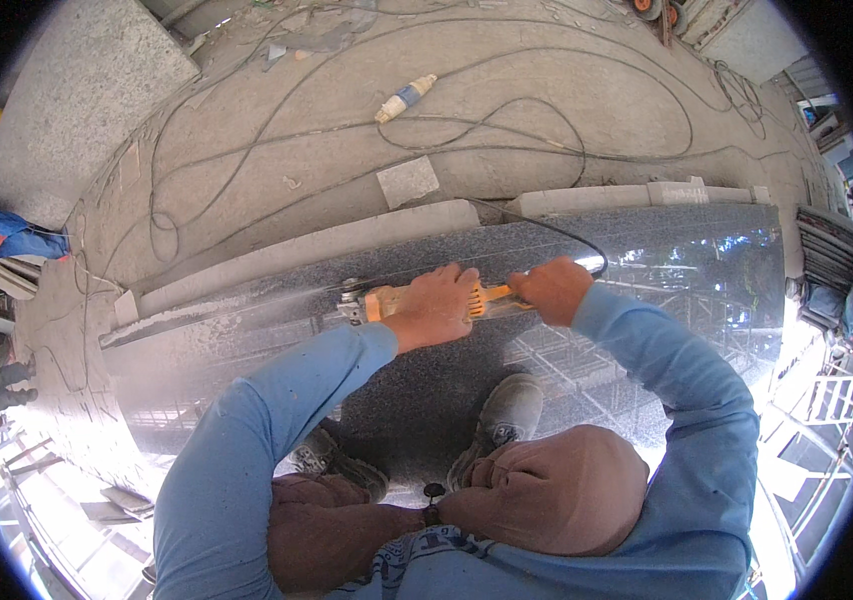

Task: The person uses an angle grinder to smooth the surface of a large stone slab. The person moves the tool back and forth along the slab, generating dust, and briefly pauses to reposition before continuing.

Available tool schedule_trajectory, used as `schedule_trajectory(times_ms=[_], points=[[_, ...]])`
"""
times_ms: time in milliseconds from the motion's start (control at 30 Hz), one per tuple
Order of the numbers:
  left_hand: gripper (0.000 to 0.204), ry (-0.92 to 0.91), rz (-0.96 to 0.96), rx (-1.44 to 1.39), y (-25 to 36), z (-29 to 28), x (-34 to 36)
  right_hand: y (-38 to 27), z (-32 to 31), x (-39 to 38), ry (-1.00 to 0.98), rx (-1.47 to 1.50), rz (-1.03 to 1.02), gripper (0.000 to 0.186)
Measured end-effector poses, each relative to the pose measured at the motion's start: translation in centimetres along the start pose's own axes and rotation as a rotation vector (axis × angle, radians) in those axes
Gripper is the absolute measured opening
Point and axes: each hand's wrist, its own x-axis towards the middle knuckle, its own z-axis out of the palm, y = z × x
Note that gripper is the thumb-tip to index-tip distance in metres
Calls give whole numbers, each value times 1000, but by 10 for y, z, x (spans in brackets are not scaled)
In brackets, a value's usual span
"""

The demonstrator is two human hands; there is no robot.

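Note:
My left hand (pixel 432 310) is closed over the body of an orange angle grinder (pixel 387 301), and my right hand (pixel 552 288) grips its rear end, where a black cord comes out. The tool's head (pixel 355 304) points left along the far part of a polished dark speckled stone slab (pixel 647 270), where a pale dusty streak runs. Whether the disc touches the stone, I cannot tell. My two shoes (pixel 507 410) rest on the slab beneath my bent legs.
Pale stone strips (pixel 297 250) lie along the slab's far edge, with a small square offcut (pixel 407 182) beyond. Looping cables and a plug connector (pixel 407 97) lie on the dusty floor (pixel 277 110). A pale board (pixel 97 110) and blue cloth (pixel 17 232) are at left, stacked slabs (pixel 827 250) at right.

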Motion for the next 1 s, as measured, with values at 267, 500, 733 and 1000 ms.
schedule_trajectory(times_ms=[267, 500, 733, 1000], points=[[68, 7, 1, 41, -17, 7, -5, -4, 11, 20, -12, 12, -13, 27], [68, 63, 33, 48, -11, 8, -5, -4, 8, 13, 3, 26, -9, 27], [68, 93, 55, 14, 13, 5, 9, 8, -10, -17, -14, 1, 7, 28], [71, 68, 66, -18, 20, 1, 14, 10, -21, -26, -49, -37, 52, 26]])
